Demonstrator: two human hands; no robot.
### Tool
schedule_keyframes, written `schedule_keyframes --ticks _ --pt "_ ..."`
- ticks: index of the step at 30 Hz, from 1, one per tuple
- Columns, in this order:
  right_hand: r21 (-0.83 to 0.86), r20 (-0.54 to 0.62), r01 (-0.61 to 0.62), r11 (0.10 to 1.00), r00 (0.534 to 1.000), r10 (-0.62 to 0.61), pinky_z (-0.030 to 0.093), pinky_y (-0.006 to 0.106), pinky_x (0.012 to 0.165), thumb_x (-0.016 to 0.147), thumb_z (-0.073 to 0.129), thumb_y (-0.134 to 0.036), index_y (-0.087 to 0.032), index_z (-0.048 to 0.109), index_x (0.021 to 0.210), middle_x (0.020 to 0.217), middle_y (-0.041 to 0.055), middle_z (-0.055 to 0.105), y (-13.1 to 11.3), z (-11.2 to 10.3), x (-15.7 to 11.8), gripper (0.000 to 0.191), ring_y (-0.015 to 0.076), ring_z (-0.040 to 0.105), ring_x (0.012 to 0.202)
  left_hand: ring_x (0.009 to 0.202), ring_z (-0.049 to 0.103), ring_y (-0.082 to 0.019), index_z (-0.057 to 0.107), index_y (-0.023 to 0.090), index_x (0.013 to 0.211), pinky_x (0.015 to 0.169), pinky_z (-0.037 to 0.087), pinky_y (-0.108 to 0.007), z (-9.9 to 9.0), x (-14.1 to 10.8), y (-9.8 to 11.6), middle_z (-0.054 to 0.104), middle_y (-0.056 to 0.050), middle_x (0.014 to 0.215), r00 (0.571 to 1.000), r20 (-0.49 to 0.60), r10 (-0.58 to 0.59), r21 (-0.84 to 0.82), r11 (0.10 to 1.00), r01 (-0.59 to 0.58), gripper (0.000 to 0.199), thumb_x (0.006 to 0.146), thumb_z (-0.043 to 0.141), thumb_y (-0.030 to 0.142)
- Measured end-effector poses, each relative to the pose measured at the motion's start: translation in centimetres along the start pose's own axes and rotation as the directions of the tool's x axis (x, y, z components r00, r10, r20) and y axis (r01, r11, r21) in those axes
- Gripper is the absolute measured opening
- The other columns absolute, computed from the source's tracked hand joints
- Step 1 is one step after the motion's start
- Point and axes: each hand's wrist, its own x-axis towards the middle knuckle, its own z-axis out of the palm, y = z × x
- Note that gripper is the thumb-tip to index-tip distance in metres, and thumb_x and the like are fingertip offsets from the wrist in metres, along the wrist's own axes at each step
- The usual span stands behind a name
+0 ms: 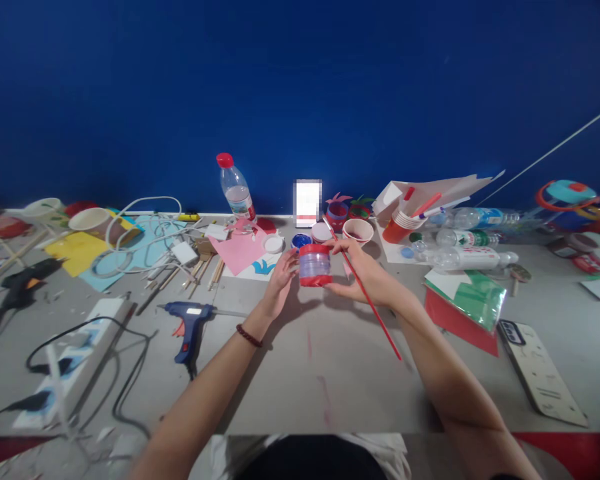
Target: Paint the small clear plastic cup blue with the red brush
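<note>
Between my two hands is a clear plastic cylinder (315,267), apparently a cut bottle piece, with red bands at its top and bottom and a bluish middle. My left hand (282,275) grips its left side. My right hand (359,272) has fingers and thumb at its right edge, and also holds a long red paintbrush (376,310) slanting down to the right. Just behind the cylinder stand an open pot of blue paint (301,241), a pale round pot (322,232) and a paper cup (358,231) with reddish stains inside.
At left lie a blue glue gun (186,327), a power strip (75,360) with cables and several sticks. A red-capped bottle (238,193) stands behind. At right are stacked cups (399,227) with pens, plastic bottles (475,258), green sheets (475,300) and a phone (543,373).
</note>
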Motion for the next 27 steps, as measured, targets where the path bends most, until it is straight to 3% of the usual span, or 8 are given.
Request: schedule_keyframes --ticks 4,10,19,27 --pt "-0.025 0.026 -0.040 0.999 0.999 0.041 0.050 0.047 0.098 0.081 0.069 -0.035 -0.029 0.039 0.115 0.135 0.0084 0.054 0.5 -0.4 -0.1 0.045 0.0284 0.059 0.118 0.136 0.043 -0.036 0.035 0.030 0.146 0.110 0.039 -0.055 0.1 -0.2 -0.5 0.043 -0.014 0.146 0.987 0.031 0.158 0.294 0.942 -0.160 0.101 0.063 0.075 0.072" --pt "-0.124 0.073 -0.043 0.991 0.996 0.052 0.048 0.049 0.102 0.082 0.068 -0.031 -0.027 0.042 0.120 0.135 0.0100 0.053 0.4 -0.6 -0.4 0.046 0.0289 0.056 0.122 0.142 0.036 -0.036 0.017 0.038 0.153 0.116 0.029 -0.066 1.1 -1.3 0.0 0.034 -0.013 0.153 0.923 0.166 0.346 0.614 0.697 -0.371 0.109 0.067 0.082 0.055" --pt "-0.208 0.118 -0.035 0.978 0.991 0.061 0.045 0.052 0.107 0.084 0.069 -0.032 -0.025 0.043 0.129 0.136 0.0131 0.055 -0.2 -0.3 -0.5 0.053 0.0299 0.053 0.128 0.136 0.042 -0.033 0.019 0.029 0.152 0.112 0.038 -0.056 0.9 -1.0 0.5 0.040 -0.014 0.148 0.879 0.227 0.420 0.712 0.545 -0.444 0.102 0.073 0.079 0.050" --pt "-0.196 0.142 -0.032 0.980 0.988 0.060 0.048 0.049 0.100 0.082 0.069 -0.029 -0.028 0.044 0.126 0.133 0.0099 0.056 -0.2 -0.3 -0.7 0.050 0.0293 0.056 0.121 0.133 0.046 -0.033 0.023 0.027 0.151 0.111 0.037 -0.056 1.4 -1.3 0.6 0.046 -0.014 0.142 0.875 0.237 0.422 0.689 0.561 -0.458 0.098 0.072 0.080 0.039"
